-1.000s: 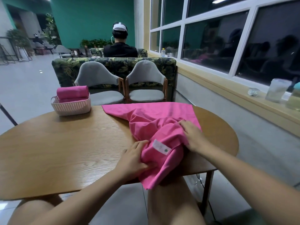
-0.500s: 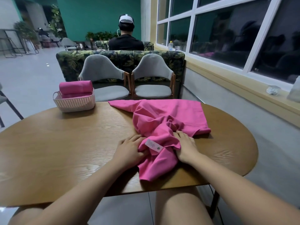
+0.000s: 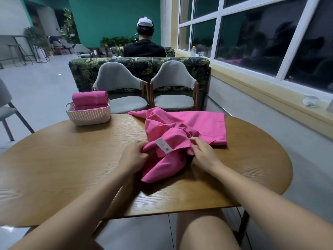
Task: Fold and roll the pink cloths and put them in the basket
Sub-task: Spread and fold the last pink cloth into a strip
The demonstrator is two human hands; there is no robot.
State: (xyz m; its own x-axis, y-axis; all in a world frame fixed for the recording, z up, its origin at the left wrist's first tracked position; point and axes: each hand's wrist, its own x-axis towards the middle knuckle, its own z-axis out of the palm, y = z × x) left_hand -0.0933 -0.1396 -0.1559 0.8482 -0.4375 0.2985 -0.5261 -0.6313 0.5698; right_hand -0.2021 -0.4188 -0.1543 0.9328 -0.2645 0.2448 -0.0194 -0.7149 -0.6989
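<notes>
Head cam: both hands working a crumpled pink fabric cloth (image 3: 189, 127) on the round wooden table (image 3: 72, 159)

The left hand (image 3: 132, 156) and right hand (image 3: 203, 156) each pinch a bit of the bunched near part, either side of the white sewn-in label (image 3: 163, 147). My guess is they're hunting for a hem or corners so it can be spread flat before folding. The far half lies flattish and reaches the table's back edge, while the near tip stops short of the front edge. There's plenty of bare wood to the left for rolling. The white woven plastic basket (image 3: 88, 116) sits well apart at the far left, with a rolled pink cloth (image 3: 90, 98) in it already.
</notes>
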